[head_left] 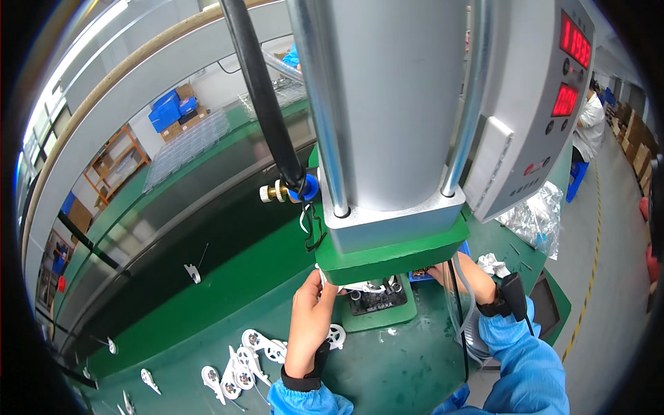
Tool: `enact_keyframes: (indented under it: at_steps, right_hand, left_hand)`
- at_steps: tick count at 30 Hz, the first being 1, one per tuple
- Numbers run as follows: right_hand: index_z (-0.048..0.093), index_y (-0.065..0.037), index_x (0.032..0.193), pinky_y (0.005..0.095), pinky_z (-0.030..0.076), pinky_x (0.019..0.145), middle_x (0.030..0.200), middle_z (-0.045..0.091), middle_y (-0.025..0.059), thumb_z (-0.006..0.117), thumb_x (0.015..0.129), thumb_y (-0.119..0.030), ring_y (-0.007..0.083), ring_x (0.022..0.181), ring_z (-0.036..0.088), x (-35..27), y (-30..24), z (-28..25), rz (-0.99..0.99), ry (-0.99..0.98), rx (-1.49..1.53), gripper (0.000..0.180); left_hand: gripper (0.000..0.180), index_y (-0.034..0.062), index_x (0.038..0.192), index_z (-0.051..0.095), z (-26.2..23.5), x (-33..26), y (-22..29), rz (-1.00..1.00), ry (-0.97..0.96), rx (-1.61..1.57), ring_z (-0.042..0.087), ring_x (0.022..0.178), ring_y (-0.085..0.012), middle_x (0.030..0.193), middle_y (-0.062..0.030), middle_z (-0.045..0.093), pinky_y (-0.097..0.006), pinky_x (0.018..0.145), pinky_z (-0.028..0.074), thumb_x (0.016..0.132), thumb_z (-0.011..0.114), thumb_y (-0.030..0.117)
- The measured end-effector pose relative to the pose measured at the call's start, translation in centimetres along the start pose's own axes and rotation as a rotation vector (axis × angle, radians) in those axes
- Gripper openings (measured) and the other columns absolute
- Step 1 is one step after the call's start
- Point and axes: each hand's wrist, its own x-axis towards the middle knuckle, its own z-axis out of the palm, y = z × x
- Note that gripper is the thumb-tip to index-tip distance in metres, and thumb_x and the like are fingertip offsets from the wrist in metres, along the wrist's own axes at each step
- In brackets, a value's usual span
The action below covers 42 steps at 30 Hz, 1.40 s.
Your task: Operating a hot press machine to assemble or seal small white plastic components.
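1. In the head view, your left hand (310, 318) is at the left edge of the green block (394, 257), thumb and fingers pinching a white piece (322, 278). Keep that pinch light and on the outer edge, so that the fingertips stay out from under the block.
2. The black holder (377, 299) sits on the green base (398, 315), directly below the block, with white plastic showing on its top. The block hides where this meets the piece in your fingers, so I cannot tell whether they are one part; check the seating by feel as well as by eye.
3. Your right hand (458, 274) reaches to the blue tray (415, 279) behind and right of the holder, where small brass-coloured bits lie. The block covers the fingertips, so I cannot tell whether they grasp anything. Best take one bit at a time, and bring it out around the block rather than beneath it.
4. The clear tube (458, 304) hangs just beside your right forearm; a careless sweep could snag it, so keep the elbow out.
5. The loose white parts (243, 365) lie to the left of your left forearm on the table (373, 373). Lift that sleeve over them instead of dragging it.
6. Before the block moves, both hands should be well apart from the holder.
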Motion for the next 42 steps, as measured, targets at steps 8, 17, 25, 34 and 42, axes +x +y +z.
enact_keyframes:
  at_steps: [8,17,25,34,42]
  right_hand:
    - [0.056,0.005,0.071,0.0408,0.046,0.06,0.072,0.058,0.024,0.052,0.067,-0.002,0.0384,0.069,0.058,1.7,0.8,-0.1,-0.204,-0.281,0.201,0.009]
    - [0.056,0.003,0.089,0.038,0.046,0.068,0.084,0.059,0.0199,0.054,0.079,-0.008,0.0345,0.078,0.058,1.5,-0.3,-1.3,-0.087,-0.318,0.33,0.015]
    - [0.06,0.003,0.081,0.0418,0.047,0.066,0.08,0.059,0.02,0.054,0.075,-0.007,0.037,0.075,0.058,1.1,-2.4,-2.8,-0.179,-0.161,0.371,0.013]
    - [0.062,0.002,0.087,0.0386,0.048,0.069,0.082,0.061,0.0162,0.058,0.072,-0.004,0.0329,0.077,0.06,0.4,-3.5,-3.8,-0.003,-0.156,0.445,0.016]
    - [0.059,0.002,0.084,0.039,0.047,0.067,0.079,0.06,0.0166,0.059,0.074,-0.006,0.0336,0.075,0.059,0.5,-3.4,-2.6,-0.024,-0.072,0.435,0.012]
  left_hand:
    - [0.024,0.0028,0.108,0.051,0.9,0.2,-1.0,-0.049,0.045,-0.013,0.041,0.054,-0.0036,0.068,0.0014,0.051,-0.021,0.046,0.033,0.092,0.046,0.02]
    - [0.017,0.0055,0.102,0.049,0.8,0.9,-1.0,-0.007,0.012,-0.417,0.036,0.049,-0.004,0.063,0.0038,0.042,-0.019,0.044,0.032,0.092,0.046,0.019]
    - [0.026,0.0046,0.11,0.047,-10.3,9.6,-8.5,0.353,0.549,0.644,0.049,0.053,-0.0101,0.068,-0.0058,0.055,-0.026,0.045,0.039,0.091,0.047,0.022]
    - [0.015,-0.0013,0.083,0.052,1.0,1.4,1.5,0.125,-0.229,0.092,0.041,0.052,-0.0076,0.059,-0.0003,0.048,-0.023,0.046,0.033,0.085,0.053,0.013]
    - [0.016,-0.0053,0.086,0.048,0.8,2.2,1.7,0.32,-0.232,0.481,0.038,0.058,-0.0124,0.062,-0.0065,0.043,-0.029,0.053,0.034,0.085,0.053,0.01]
